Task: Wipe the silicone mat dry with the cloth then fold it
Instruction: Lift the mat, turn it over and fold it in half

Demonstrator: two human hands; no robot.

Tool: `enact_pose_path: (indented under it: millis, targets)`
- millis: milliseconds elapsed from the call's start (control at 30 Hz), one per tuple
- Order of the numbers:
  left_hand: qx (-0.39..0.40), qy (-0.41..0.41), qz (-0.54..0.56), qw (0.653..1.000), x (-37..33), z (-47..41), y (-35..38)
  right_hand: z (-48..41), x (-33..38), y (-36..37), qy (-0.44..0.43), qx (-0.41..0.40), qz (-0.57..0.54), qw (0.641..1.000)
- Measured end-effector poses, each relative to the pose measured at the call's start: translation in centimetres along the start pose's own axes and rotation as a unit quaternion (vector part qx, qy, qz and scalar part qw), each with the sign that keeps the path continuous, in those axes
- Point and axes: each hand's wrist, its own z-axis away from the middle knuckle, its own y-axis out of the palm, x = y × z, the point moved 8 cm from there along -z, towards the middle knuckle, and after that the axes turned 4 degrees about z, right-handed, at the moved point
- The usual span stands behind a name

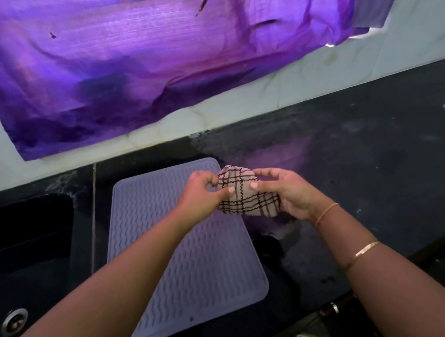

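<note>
Both hands hold the cloth (248, 197) between them, lifted above the far right edge of the silicone mat (183, 260). The cloth is beige with dark checked lines and is bunched into a lump.

The left hand (201, 197) comes in from the lower left with the forearm crossing over the mat. Its thumb and curled fingers pinch the cloth's left side. The right hand (288, 191) cups the cloth from the right and below, thumb pressed on top, fingers partly spread. There is a thin band at the right wrist and a gold bangle (366, 250) higher up the forearm.

The mat is lilac with wavy ridges and lies flat and unfolded on the black table (373, 163), just right of the dark sink (20, 250) with its metal drain (14, 321). A purple sheet (168, 46) hangs over the pale tiled wall behind. The table looks smeared near the mat's far corner.
</note>
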Motion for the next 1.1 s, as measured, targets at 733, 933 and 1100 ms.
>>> enact_pose_path:
  millis: [733,933,1100]
  targets:
    - [-0.103,-0.049,-0.326,0.938,2.5,-3.1,10.3,-4.9,-5.4,-4.2,-0.087,-0.079,0.628,0.769]
    - [-0.062,0.091,-0.253,0.961,2.2,-2.7,10.7,-4.1,-4.6,-1.3,-0.205,-0.029,0.609,0.766]
    - [-0.021,0.086,-0.265,0.96,3.3,-3.2,10.6,-4.4,-5.8,-1.0,-0.191,-0.04,0.61,0.768]
